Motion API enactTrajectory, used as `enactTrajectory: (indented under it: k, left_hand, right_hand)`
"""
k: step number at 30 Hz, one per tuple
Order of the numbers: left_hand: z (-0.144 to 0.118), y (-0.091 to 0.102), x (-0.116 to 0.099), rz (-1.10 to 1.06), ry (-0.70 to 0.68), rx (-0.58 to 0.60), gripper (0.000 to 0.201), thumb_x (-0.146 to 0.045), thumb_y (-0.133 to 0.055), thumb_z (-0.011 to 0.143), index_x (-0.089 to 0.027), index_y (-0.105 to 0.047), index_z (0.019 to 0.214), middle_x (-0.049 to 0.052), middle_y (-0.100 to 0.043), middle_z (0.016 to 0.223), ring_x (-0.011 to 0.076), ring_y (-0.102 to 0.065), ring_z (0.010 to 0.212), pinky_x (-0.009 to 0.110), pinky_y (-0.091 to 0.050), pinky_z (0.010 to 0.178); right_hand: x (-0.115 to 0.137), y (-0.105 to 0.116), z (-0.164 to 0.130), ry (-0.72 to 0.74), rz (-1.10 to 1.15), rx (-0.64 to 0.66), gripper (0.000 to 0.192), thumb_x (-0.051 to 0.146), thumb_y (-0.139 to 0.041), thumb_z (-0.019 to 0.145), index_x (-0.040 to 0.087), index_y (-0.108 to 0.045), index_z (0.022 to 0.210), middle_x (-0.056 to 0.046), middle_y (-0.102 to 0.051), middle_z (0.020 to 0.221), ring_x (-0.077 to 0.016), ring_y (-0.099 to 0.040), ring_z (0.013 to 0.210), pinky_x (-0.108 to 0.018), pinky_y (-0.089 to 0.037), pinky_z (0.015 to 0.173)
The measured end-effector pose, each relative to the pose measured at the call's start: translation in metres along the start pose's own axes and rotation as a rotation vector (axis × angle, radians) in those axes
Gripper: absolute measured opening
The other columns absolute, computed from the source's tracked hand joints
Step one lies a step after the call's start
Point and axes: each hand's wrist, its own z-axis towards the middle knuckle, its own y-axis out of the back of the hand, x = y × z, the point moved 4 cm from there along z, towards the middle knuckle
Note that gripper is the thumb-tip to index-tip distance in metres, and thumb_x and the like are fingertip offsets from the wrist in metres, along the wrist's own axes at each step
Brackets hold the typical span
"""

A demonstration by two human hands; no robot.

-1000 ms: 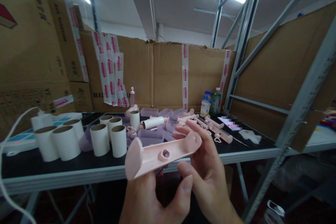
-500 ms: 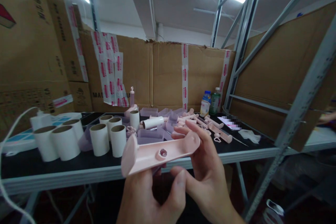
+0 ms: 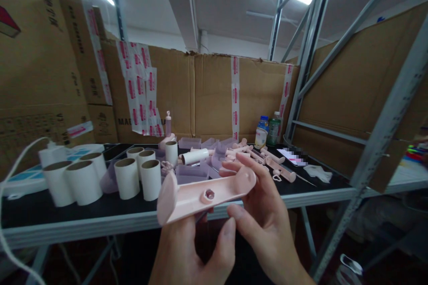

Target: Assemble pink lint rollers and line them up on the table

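Note:
A pale pink plastic roll holder (image 3: pixel 192 200), a shallow trough with a round disc at each end, is held up level in front of the shelf. In the middle of its trough is a raised ring with a small purple piece in it. My left hand (image 3: pixel 197 249) grips it from below, its fingers mostly hidden under the trough and its thumb pointing up. Around the right end curl the fingers of my right hand (image 3: pixel 267 222), with the thumb near my left thumb. Whatever lies under the holder between my hands is largely hidden.
White cardboard tubes (image 3: pixel 151 182) stand on the left of the black shelf (image 3: pixel 127 211). Behind the holder lie purple trays (image 3: pixel 192 172) and several loose pink parts (image 3: pixel 281 170). Two bottles (image 3: pixel 261 132), a white cloth (image 3: pixel 318 173) and a metal upright (image 3: pixel 377 129) are on the right.
The pink holder has shifted slightly right. My right thumb has lifted a little and moved right, while both hands keep nearly the same hold.

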Motion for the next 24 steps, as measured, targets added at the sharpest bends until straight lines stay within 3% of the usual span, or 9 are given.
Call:
enactTrajectory:
  k: [6,13,17,24]
  left_hand:
    - [0.0038,-0.0021,0.0009,-0.033,-0.017,0.052,0.043,-0.056,-0.054,0.096,-0.026,-0.077,0.116,0.009,-0.080,0.107,0.0290,-0.076,0.094,0.039,-0.064,0.083]
    - [0.0050,-0.0019,-0.0024,-0.186,0.028,0.081,0.040,-0.051,-0.055,0.099,-0.027,-0.075,0.125,0.006,-0.079,0.118,0.0255,-0.075,0.103,0.039,-0.058,0.103]
    - [0.0052,-0.0023,-0.0045,-0.255,0.044,0.094,0.037,-0.046,-0.053,0.101,-0.028,-0.075,0.125,0.005,-0.079,0.118,0.0236,-0.075,0.107,0.035,-0.058,0.104]
    - [0.0098,-0.0020,-0.0023,-0.250,0.058,0.057,0.040,-0.052,-0.062,0.093,-0.028,-0.077,0.121,0.006,-0.080,0.115,0.0263,-0.077,0.099,0.041,-0.061,0.100]
  right_hand:
    - [0.0046,-0.0001,0.0014,-0.028,0.014,-0.053,0.049,0.035,-0.077,0.093,0.038,-0.060,0.139,0.000,-0.069,0.139,-0.0216,-0.061,0.134,-0.033,-0.049,0.111]
    - [0.0031,-0.0009,0.0012,-0.045,0.025,-0.056,0.049,0.037,-0.077,0.093,0.038,-0.060,0.139,-0.001,-0.070,0.137,-0.0227,-0.063,0.131,-0.035,-0.050,0.110]
    - [0.0018,-0.0025,0.0009,-0.042,0.028,-0.063,0.049,0.036,-0.076,0.093,0.037,-0.059,0.139,-0.003,-0.069,0.137,-0.0252,-0.063,0.131,-0.039,-0.052,0.109]
    - [-0.0002,-0.0034,0.0004,-0.076,0.027,-0.073,0.057,0.038,-0.081,0.088,0.034,-0.057,0.139,-0.005,-0.069,0.137,-0.0296,-0.063,0.132,-0.046,-0.051,0.111]
